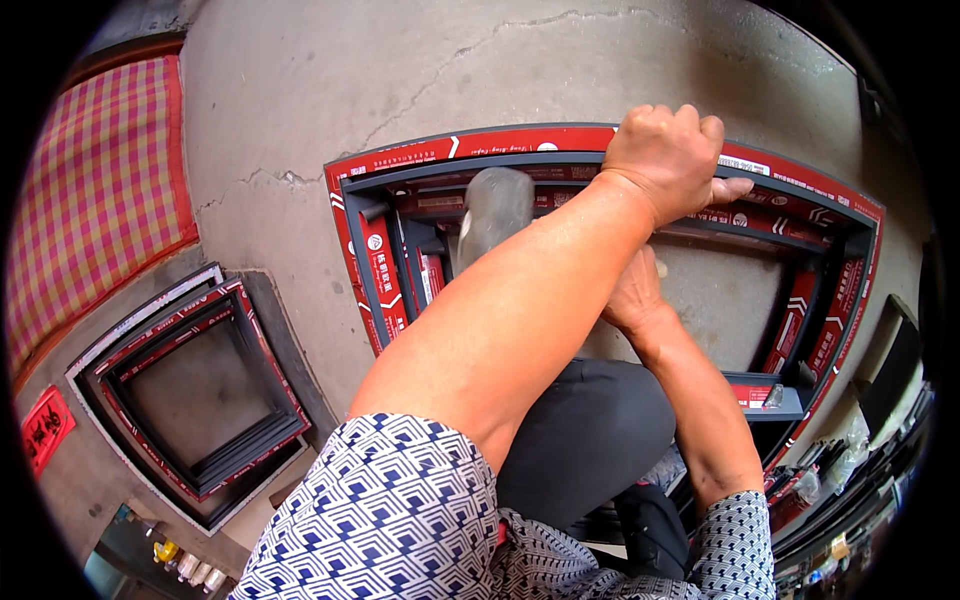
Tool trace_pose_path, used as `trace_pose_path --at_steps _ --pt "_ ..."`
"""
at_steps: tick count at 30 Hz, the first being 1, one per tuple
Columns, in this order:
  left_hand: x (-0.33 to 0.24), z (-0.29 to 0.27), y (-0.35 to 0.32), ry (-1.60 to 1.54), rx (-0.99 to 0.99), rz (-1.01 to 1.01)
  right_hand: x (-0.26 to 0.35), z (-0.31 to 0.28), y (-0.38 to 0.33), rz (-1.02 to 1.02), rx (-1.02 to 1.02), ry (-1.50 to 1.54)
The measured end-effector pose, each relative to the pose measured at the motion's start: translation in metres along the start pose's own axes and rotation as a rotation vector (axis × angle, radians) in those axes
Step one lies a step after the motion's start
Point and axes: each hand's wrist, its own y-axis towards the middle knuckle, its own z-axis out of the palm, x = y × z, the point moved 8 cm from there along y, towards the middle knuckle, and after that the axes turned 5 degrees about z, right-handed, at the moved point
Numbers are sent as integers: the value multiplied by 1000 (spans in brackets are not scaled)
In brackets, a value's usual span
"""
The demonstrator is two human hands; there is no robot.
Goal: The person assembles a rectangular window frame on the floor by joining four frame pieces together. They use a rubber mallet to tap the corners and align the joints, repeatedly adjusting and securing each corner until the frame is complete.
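A large dark grey window frame [400, 152] with red printed protective film lies in front of me. My left hand [665, 155] is closed over its far bar, thumb along the inner side. My left forearm crosses over the right one. Partly hidden beneath it, my right hand [636, 290] is curled closed, in line with a rubber mallet [497, 205]. The mallet's worn grey head shows left of my forearm, over the frame's inner bars; its handle is hidden behind the arm. A small clear piece [773, 396] sits on the frame's near right bar.
A smaller frame [205, 490] leans at the left, below a checked pink cloth [110, 190]. Dark profiles and clutter [850, 480] are piled at the lower right. My knee [590, 440] is close to the large frame. The concrete floor [330, 80] has cracks.
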Motion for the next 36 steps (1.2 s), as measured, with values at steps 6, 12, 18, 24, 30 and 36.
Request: trace_pose_path --at_steps 6,12,18,24,30,36 --pt "-1 0 1 -16 10 5 -13 13 7 244 235 140" --pt "2 1 -1 -25 -4 4 12 14 7 13 117 311" --pt "1 2 0 -9 37 -7 16 35 17 -23 225 358" --pt "0 3 0 -17 14 -7 34 36 23 -182 149 149" --pt "3 5 -1 -23 22 -22 59 24 35 -191 146 -106" --pt "2 4 0 -42 5 -22 61 39 28 -347 124 -55"
